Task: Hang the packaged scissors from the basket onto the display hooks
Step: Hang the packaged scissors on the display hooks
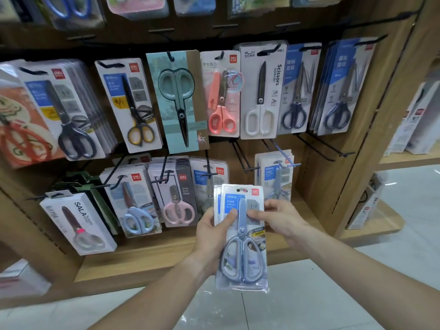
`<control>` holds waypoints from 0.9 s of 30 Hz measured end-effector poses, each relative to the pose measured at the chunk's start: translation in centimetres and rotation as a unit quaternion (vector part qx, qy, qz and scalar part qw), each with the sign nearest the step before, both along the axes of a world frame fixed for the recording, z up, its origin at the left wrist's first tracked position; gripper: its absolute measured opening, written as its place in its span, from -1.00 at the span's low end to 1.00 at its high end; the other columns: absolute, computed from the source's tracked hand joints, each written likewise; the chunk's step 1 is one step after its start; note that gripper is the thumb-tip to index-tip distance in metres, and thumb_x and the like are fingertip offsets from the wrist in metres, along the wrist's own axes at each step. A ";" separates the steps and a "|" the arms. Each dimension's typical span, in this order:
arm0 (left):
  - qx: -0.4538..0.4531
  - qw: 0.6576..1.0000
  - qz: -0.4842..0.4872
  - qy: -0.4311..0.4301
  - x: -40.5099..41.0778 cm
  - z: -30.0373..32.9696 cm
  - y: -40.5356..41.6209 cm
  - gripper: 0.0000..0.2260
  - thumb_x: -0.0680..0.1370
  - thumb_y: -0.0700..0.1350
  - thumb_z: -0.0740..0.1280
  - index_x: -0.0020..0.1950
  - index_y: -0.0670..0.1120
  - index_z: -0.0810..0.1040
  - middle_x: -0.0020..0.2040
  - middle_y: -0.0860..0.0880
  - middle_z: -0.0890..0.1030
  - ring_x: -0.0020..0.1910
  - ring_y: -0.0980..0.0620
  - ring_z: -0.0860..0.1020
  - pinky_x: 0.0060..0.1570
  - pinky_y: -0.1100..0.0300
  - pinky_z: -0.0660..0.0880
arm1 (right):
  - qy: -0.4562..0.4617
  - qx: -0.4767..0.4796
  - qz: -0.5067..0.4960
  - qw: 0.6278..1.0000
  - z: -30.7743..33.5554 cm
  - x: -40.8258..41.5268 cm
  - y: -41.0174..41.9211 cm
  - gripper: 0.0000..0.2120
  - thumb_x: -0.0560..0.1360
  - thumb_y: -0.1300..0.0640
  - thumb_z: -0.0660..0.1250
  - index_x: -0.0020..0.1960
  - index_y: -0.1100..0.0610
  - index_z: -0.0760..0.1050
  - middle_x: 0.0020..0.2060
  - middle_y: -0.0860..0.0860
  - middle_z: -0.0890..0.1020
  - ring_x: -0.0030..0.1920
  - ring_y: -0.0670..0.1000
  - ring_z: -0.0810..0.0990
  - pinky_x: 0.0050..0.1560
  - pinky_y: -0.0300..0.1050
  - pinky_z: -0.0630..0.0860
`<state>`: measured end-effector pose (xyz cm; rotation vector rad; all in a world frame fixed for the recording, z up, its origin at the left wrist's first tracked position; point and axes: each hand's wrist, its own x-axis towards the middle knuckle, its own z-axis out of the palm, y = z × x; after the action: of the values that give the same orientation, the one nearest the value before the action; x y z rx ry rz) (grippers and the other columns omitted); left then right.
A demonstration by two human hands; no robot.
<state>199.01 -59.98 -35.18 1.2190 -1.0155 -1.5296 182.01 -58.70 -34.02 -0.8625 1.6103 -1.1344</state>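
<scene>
I hold a small stack of packaged scissors (241, 234) in front of the lower hooks. My left hand (209, 234) grips its left edge, thumb on front; my right hand (278, 219) pinches the right edge. The blister looks stiff, light and slippery, so I would take the card edges near the hang hole.

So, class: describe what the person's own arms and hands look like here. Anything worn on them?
Both forearms are bare as far as the picture shows; no sleeves reach into view. The left hand and right hand wear no gloves. No watch, bracelet or ring is visible on the wrists or fingers. The fingernails look short and unpainted.
</scene>
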 end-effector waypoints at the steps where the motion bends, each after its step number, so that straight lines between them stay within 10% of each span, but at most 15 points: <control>1: -0.001 1.000 0.000 0.004 0.0 0.1 0.1 -0.79 0.55 -0.16 0.54 0.14 -0.13 0.63 -0.03 -0.10 0.78 -0.09 -0.10 0.77 -0.13 0.02 0.71 | -0.008 0.000 0.001 1.000 0.1 0.0 0.2 -0.77 0.47 0.23 0.57 0.09 0.22 0.63 -0.04 0.11 0.77 -0.07 0.06 0.78 -0.05 0.00 0.70; 10: 0.010 1.000 -0.019 -0.006 1.6 0.9 0.1 -0.86 0.72 -0.17 0.30 0.15 -0.03 0.65 -0.10 0.09 0.78 -0.24 0.25 0.71 -0.40 0.39 0.54 | -0.067 -0.003 -0.103 0.992 0.3 -2.6 0.8 -0.90 0.63 0.19 0.39 0.13 0.19 0.57 -0.02 0.12 0.75 -0.07 0.09 0.75 -0.24 -0.04 0.62; 15: 0.002 1.000 0.000 -0.023 2.1 0.9 -0.1 -0.86 0.71 -0.14 0.30 0.17 -0.01 0.66 0.02 0.01 0.78 0.00 0.03 0.76 0.03 0.07 0.67 | -0.035 -0.052 -0.166 0.984 0.0 -5.8 0.5 -0.90 0.63 0.09 0.40 0.10 0.11 0.56 -0.04 0.08 0.76 -0.06 0.10 0.77 0.07 0.19 0.69; 27: 0.015 0.999 -0.025 0.014 1.3 0.8 -0.1 -0.87 0.72 -0.14 0.30 0.20 -0.07 0.63 -0.02 -0.02 0.79 -0.06 -0.02 0.77 -0.10 0.05 0.67 | -0.036 -0.039 -0.220 0.974 -0.7 -7.8 -3.0 -0.86 0.61 0.06 0.44 0.11 0.08 0.55 -0.06 0.07 0.75 -0.10 0.07 0.77 0.00 0.19 0.71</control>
<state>200.30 -60.11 -34.37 1.1980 -1.0160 -1.6018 174.18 -61.66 -34.75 -0.5151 1.7541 -1.5253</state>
